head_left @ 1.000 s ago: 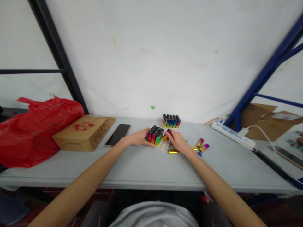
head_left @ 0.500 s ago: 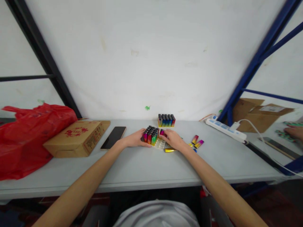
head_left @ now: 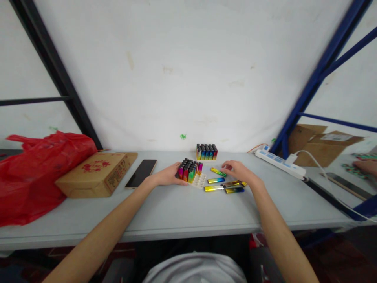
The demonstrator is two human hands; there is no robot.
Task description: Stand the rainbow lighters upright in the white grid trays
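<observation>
On the grey table stands a pale tray (head_left: pixel 199 181) with round pockets, its left part filled with upright lighters (head_left: pixel 186 171) in red, green and purple with black tops. My left hand (head_left: pixel 170 175) is wrapped around the left side of this group, thumb at the front. To the right, several loose lighters lie flat, among them a blue-yellow lighter (head_left: pixel 216 180) and a yellow lighter (head_left: pixel 213 188). Over them hovers my right hand (head_left: pixel 237 170), fingers curved and apart, its tips close to a green-yellow lighter (head_left: pixel 218 172). Whether they touch it is hard to see.
A second block of upright lighters (head_left: pixel 207 151) stands by the wall. A phone (head_left: pixel 141 173), a cardboard box (head_left: pixel 97 173) and a red bag (head_left: pixel 44 173) lie to the left. At the right are a power strip (head_left: pixel 281 163) and another person's hand (head_left: pixel 366 166).
My right hand has let go of a purple lighter, now upright in the tray, and moved right to the loose lighters. My left hand stays at the tray.
</observation>
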